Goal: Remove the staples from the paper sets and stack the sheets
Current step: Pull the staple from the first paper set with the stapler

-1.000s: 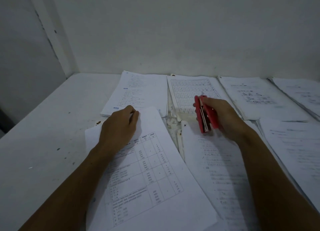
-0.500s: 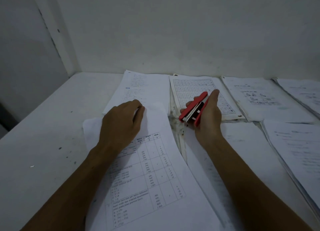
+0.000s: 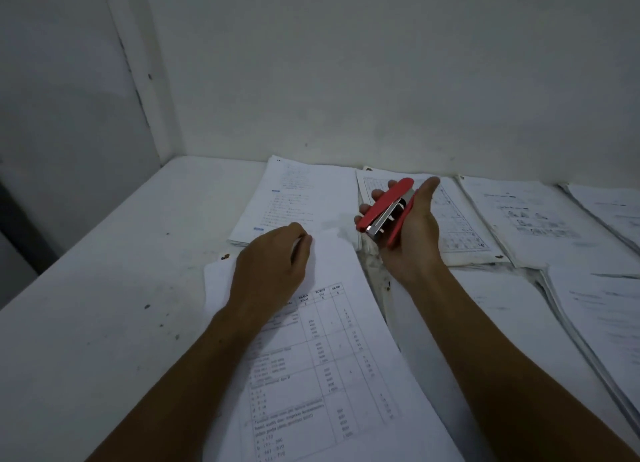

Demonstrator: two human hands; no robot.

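Paper set printed with tables lies on the white desk, left hand pressing its top corner, fingers curled; right hand grips an open red stapler above neighbouring stacks.

White table in a dim corner

The white table carries scattered dark specks and stains on its bare left part. It meets a plain pale wall behind, and a vertical white frame strip runs down the corner at left.
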